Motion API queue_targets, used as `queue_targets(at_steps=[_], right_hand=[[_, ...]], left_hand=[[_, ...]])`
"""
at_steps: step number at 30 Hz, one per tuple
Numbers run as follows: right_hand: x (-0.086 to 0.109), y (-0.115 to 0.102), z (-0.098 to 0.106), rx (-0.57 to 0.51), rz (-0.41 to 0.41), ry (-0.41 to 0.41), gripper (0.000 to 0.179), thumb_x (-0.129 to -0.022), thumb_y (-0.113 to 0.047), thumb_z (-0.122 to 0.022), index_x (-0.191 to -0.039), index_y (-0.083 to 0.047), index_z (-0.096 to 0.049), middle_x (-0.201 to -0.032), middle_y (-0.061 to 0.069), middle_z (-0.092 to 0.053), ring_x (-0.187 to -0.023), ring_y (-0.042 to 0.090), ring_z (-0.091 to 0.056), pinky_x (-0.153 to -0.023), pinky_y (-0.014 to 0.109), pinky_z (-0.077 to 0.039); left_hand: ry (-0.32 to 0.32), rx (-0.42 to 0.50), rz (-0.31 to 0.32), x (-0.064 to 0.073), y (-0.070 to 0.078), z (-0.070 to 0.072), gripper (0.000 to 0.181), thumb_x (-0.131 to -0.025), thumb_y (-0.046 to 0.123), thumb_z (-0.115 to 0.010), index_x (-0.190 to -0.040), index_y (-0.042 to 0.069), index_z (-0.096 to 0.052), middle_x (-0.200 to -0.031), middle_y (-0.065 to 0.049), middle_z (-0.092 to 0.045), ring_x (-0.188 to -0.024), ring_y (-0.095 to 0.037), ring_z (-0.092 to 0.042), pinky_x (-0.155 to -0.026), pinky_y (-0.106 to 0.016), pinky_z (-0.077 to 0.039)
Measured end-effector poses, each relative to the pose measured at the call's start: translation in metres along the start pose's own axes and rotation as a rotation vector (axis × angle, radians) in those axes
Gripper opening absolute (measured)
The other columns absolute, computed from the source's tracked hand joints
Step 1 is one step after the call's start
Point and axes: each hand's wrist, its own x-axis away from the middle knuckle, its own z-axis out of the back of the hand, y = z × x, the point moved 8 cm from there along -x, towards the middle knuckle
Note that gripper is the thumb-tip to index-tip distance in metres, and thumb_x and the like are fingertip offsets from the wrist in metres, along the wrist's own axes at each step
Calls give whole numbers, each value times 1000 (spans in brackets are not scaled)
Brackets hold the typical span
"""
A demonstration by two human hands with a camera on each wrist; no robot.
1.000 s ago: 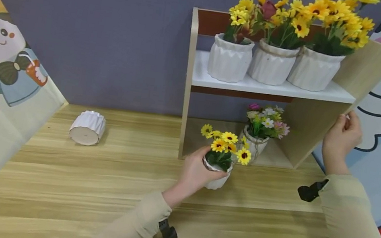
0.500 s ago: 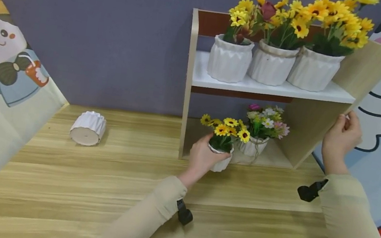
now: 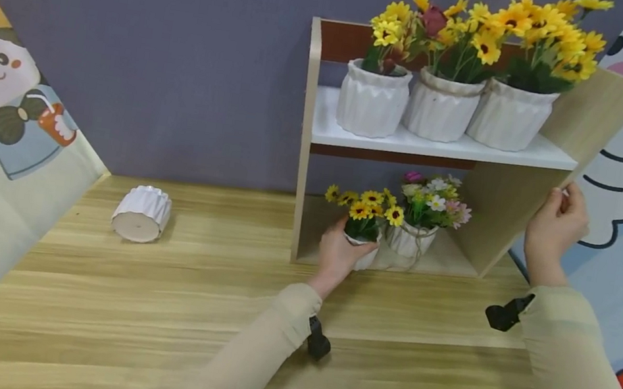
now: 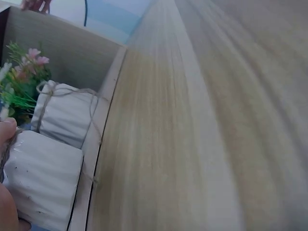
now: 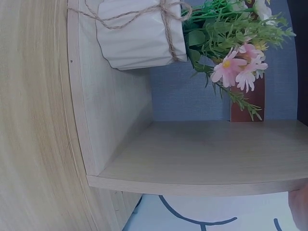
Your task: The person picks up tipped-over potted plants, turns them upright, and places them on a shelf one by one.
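Observation:
My left hand (image 3: 338, 249) grips a small white flower pot (image 4: 43, 180) with yellow sunflowers (image 3: 368, 210), at the front of the lower shelf. Thumb and fingers go round the pot near its rim. Just right of it stands another white pot (image 3: 409, 239), tied with twine (image 5: 168, 24) and filled with pink and white flowers (image 5: 231, 67). At the shelf unit's right side panel (image 3: 515, 210), my right hand (image 3: 558, 224) has its fingers bent at the front edge. In the right wrist view only a sliver of that hand shows, so its hold is unclear.
Three larger white pots with yellow flowers (image 3: 372, 100) stand in a row on the upper shelf (image 3: 443, 148). A white fluted pot (image 3: 142, 214) lies on its side on the wooden table (image 3: 152, 305) to the left. A grey-blue wall (image 3: 185, 70) rises behind.
My left hand has carried the sunflower pot away from me, from over the table to the lower shelf's front, beside the pink-flowered pot. My right hand has stayed at the side panel.

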Motion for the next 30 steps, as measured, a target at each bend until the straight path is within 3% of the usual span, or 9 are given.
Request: queue_targets(at_steps=[7,12,18,22,30], right_hand=[[0,2,-1,-7,4,-3,25,-93,-24,-48,-113,-28,-63,-87,-21,-58,-75,-9,-51,-69,11,-37],[-1,1,-2,-31,-1,-9,25,-93,-22,-49,-112,-29,-64,-84,-22,-56,-74,-9,-50,-70,11,-37],[-3,0,-1,-28,12,7,24,-92,-22,-51,-111,-29,-64,-84,-23,-56,-75,-9,-50,-72,11,-38],[-4,0,-1,-21,9,5,25,-92,-23,-51,-112,-29,-64,-87,-21,-57,-77,-9,-51,-74,11,-39],[-3,3,0,-29,-7,9,24,-92,-23,-51,-112,-28,-64,-83,-24,-55,-74,-9,-50,-71,12,-38]], left_hand=[[-34,5,27,-6,-1,-11,82,-67,43,-77,-134,11,-43,-126,-10,-53,-108,-26,-55,-87,-38,-47],[-52,0,5,-6,2,-8,79,-68,43,-77,-133,12,-43,-124,-13,-51,-109,-29,-53,-88,-43,-46],[16,-4,-13,0,3,5,68,-70,36,-77,-128,14,-49,-118,-11,-57,-103,-27,-56,-83,-43,-48],[52,2,-11,3,4,6,65,-71,34,-77,-128,12,-50,-113,-10,-59,-98,-28,-58,-78,-45,-49],[45,5,10,-6,3,-15,66,-73,37,-74,-130,16,-49,-110,-7,-63,-92,-23,-62,-75,-39,-51]])
